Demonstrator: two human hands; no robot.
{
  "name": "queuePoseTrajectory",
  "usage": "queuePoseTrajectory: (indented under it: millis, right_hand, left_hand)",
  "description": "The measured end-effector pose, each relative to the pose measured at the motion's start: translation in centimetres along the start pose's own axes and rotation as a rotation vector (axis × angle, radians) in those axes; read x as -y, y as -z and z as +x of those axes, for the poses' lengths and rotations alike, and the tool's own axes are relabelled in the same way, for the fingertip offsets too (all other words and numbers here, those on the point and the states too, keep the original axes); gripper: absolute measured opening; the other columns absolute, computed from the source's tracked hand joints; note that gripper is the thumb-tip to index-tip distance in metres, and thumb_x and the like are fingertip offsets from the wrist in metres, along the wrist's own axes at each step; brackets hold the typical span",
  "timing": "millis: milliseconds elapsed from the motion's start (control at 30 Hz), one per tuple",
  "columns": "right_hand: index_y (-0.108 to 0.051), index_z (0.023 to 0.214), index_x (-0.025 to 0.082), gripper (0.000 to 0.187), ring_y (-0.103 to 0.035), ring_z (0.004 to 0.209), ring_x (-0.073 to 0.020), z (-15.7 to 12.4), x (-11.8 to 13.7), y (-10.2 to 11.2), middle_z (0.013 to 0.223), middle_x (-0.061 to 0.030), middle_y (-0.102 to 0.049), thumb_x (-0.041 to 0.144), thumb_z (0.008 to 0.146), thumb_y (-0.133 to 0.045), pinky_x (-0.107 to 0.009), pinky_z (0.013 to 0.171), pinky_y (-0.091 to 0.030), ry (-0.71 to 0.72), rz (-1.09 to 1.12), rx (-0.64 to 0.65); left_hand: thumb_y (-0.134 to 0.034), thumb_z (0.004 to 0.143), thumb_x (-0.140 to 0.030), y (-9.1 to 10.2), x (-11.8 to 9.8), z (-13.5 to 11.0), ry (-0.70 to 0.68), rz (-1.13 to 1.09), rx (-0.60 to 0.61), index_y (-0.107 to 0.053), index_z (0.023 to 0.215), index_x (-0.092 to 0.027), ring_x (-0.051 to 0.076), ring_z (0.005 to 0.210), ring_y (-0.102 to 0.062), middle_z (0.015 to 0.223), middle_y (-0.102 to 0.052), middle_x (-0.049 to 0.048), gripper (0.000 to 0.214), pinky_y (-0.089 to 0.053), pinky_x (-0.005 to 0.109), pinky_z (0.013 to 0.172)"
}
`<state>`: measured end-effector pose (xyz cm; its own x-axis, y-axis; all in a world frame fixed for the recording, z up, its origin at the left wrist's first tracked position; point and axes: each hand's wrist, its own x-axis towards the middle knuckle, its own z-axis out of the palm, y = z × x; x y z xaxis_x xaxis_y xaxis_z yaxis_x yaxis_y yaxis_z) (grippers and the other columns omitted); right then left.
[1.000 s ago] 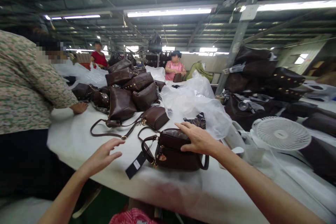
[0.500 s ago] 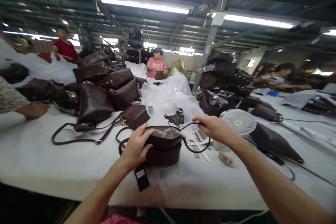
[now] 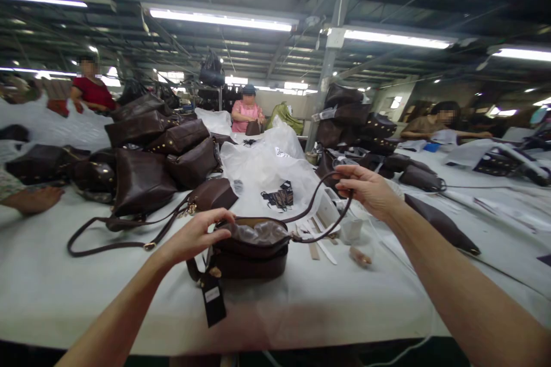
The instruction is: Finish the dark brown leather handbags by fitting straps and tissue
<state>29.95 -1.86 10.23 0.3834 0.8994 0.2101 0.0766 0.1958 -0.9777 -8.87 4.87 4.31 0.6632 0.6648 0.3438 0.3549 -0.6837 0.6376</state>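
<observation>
A dark brown handbag (image 3: 253,264) stands upright on the white table, its top unzipped and clear plastic (image 3: 260,234) showing inside. My left hand (image 3: 198,235) is at its left end, thumb and fingers around the rim there. To the right, my right hand (image 3: 365,186) pinches the thin brown strap (image 3: 316,198) and holds it up in a loop. A black hang tag (image 3: 213,301) with a white label dangles off the bag's left side. Just behind lies another brown bag (image 3: 213,195), its long strap (image 3: 107,221) spread on the table.
Brown bags (image 3: 146,180) are piled at left, beside a co-worker's hand (image 3: 34,200). White plastic sheeting (image 3: 262,155) and black tags (image 3: 279,198) lie behind. Paper strips (image 3: 322,246) and a small clear bag (image 3: 359,257) are at right. More bags (image 3: 344,117) stack by the post.
My right hand has raised the strap up and outward into a taller loop. My left hand has shifted left along the bag's end. The whole view has turned slightly right.
</observation>
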Motion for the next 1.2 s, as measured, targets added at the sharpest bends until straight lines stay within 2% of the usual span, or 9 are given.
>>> queuePoseTrajectory:
  millis: [200,300,467,600,733,867,1000,1067,1200]
  right_hand:
    - [-0.066,0.101,0.023,0.04,-0.064,0.072,-0.0113,-0.4,5.0,-8.1,0.101,-0.0014,-0.071,0.027,0.062,-0.076,-0.021,0.06,-0.048,0.207,0.057,0.396]
    - [-0.065,0.099,0.023,0.039,-0.064,0.072,-0.0117,0.3,5.9,-9.2,0.089,0.0015,-0.069,0.032,0.062,-0.075,-0.023,0.062,-0.049,0.26,0.159,0.321]
    - [-0.063,0.087,0.023,0.035,-0.062,0.062,-0.0132,0.5,2.9,-3.8,0.073,0.0023,-0.066,0.033,0.054,-0.074,-0.03,0.063,-0.055,0.162,0.11,-0.061]
    - [-0.065,0.084,0.028,0.031,-0.067,0.068,-0.0215,-0.6,-2.1,2.2,0.076,-0.0025,-0.069,0.033,0.054,-0.073,-0.042,0.074,-0.06,0.07,-0.009,-0.172]
    - [-0.068,0.08,0.039,0.025,-0.069,0.092,-0.0343,1.4,-6.4,4.6,0.093,-0.0131,-0.073,0.048,0.057,-0.071,-0.047,0.088,-0.054,-0.08,-0.355,-0.044]
    - [-0.067,0.106,0.035,0.065,-0.054,0.122,-0.0405,1.1,-4.3,-0.3,0.125,-0.0159,-0.064,0.055,0.046,-0.078,-0.054,0.105,-0.042,0.055,-0.561,0.298]
    - [-0.024,0.151,0.032,0.092,-0.041,0.137,-0.0291,-2.9,3.1,-10.1,0.147,-0.0119,-0.046,0.058,0.074,-0.068,-0.048,0.106,-0.042,0.18,-0.372,0.581]
    - [-0.018,0.152,0.03,0.095,-0.051,0.128,-0.0277,-4.4,6.7,-14.5,0.138,-0.0126,-0.055,0.06,0.076,-0.066,-0.044,0.099,-0.047,0.246,-0.195,0.671]
    - [-0.059,0.12,0.021,0.063,-0.056,0.059,-0.0136,-4.6,12.0,-18.0,0.064,0.0029,-0.057,0.057,0.07,-0.075,-0.029,0.06,-0.051,0.262,-0.001,0.702]
  left_hand:
    - [-0.074,0.069,-0.03,-2.5,-6.3,9.6,-0.132,-0.216,-0.124,-0.03,0.149,-0.018,0.03,0.122,-0.056,0.132,-0.058,0.0173,0.091,-0.048,0.038,0.095]
    - [-0.063,0.075,-0.026,-2.7,-7.2,12.9,-0.115,-0.276,0.015,-0.054,0.132,-0.012,0.021,0.073,-0.068,0.079,-0.071,0.0054,0.059,-0.052,0.029,0.066]
    - [-0.065,0.072,-0.022,5.7,-1.5,11.2,0.021,-0.086,-0.298,-0.069,0.072,-0.016,0.012,0.048,-0.051,0.049,-0.056,-0.003,0.008,-0.036,0.021,0.047]
    - [-0.059,0.077,-0.018,14.3,2.1,5.3,0.207,-0.084,-0.469,-0.065,0.078,-0.014,0.01,0.047,-0.051,0.049,-0.052,-0.0059,0.007,-0.038,0.02,0.049]
    - [-0.054,0.085,-0.023,17.2,0.8,1.3,0.356,-0.143,-0.447,-0.067,0.084,-0.01,0.009,0.044,-0.048,0.047,-0.045,-0.006,0.018,-0.044,0.024,0.053]
    - [-0.063,0.075,-0.019,15.8,-3.8,2.8,0.324,-0.21,-0.341,-0.067,0.074,-0.013,0.005,0.037,-0.031,0.045,-0.038,-0.0068,0.008,-0.026,0.02,0.039]
    - [-0.061,0.071,-0.014,13.5,-10.5,6.6,0.168,-0.134,-0.196,-0.067,0.072,-0.013,0.005,0.037,-0.029,0.045,-0.039,-0.0063,0.006,-0.018,0.02,0.038]
    - [-0.06,0.069,-0.009,12.9,-13.4,8.5,0.093,-0.053,-0.154,-0.067,0.073,-0.012,0.005,0.038,-0.032,0.047,-0.042,-0.0055,0.009,-0.02,0.02,0.039]
    - [-0.063,0.063,-0.005,13.0,-16.8,10.4,-0.034,-0.13,-0.072,-0.064,0.079,-0.012,0.005,0.041,-0.037,0.05,-0.046,-0.0062,0.017,-0.022,0.019,0.04]
